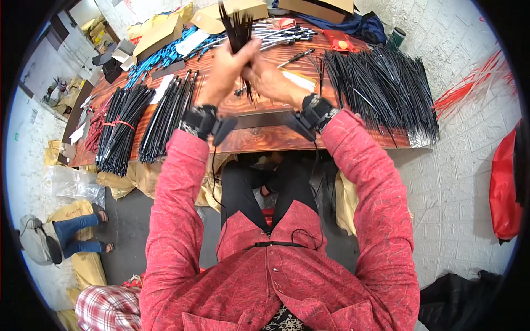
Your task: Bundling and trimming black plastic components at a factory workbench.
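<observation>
Bundle of thin black rods (238, 32), up over mid-to-far part of table (248, 140), approx. centre of view, beyond both wrists. Clasped in L hand (227, 65), w/ fingers curled round, so L grip closed on rods. R hand (268, 80) right alongside, on R flank of bundle, overlapping L hand; can't tell if R grip also clenched on rods or merely touching, owing to hidden, blurred fingers. Long axis roughly fore-aft, near-vertical in view, w/ slight lean: far end to L, near end to R. Far ends sticking out past the grip, fanned a bit; near tips poking out below hands, twd table's front edge. Can't judge from this angle whether near tips touch table or hang clear. Prob. the telling relation: near tips vs. table surface, w/ axis pointed back twd body rather than crosswise. R hand nearer to big loose pile of black rods (381, 88), on R side of table, well apart from grip, slanting far-L to near-R, i.e. similar lean to held bundle, only steeper sideways. L hand nearer to dark rod bunch (163, 124) and, farther L, red-banded black bundle (114, 140), both slanting opp. way, far-R to near-L.
</observation>
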`<state>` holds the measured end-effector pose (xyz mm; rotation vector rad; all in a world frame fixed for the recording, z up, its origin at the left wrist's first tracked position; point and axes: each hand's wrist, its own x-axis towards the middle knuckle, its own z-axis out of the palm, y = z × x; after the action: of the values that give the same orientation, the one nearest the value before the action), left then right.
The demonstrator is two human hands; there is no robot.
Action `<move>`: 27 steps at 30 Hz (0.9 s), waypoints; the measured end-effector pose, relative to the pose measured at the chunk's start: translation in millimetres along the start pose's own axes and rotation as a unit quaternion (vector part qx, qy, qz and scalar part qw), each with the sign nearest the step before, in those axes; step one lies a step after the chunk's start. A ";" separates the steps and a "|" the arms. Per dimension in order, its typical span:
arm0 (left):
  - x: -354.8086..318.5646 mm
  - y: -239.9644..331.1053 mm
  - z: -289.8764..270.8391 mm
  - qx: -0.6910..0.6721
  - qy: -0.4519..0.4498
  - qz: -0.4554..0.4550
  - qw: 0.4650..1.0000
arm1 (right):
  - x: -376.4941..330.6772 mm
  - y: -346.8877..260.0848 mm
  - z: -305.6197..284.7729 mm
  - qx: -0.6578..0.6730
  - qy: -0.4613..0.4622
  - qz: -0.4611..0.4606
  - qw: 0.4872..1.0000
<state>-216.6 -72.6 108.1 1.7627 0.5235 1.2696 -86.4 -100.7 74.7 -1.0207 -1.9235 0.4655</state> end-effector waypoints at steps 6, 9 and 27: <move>-11.1 -23.1 -3.6 -0.129 0.031 -0.062 0.989 | -6.1 44.0 23.9 0.059 0.008 -0.050 0.997; -1.3 10.0 -12.6 -0.328 0.063 0.029 0.942 | -8.8 4.3 3.5 0.138 -0.073 0.012 0.988; -74.9 56.1 -19.8 -0.084 0.096 0.049 0.991 | -97.7 -35.9 33.0 0.105 -0.127 0.039 0.986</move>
<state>-272.1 -150.0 116.5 1.5513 0.4284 1.5171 -104.4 -198.0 28.6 -0.9361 -2.0094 0.8595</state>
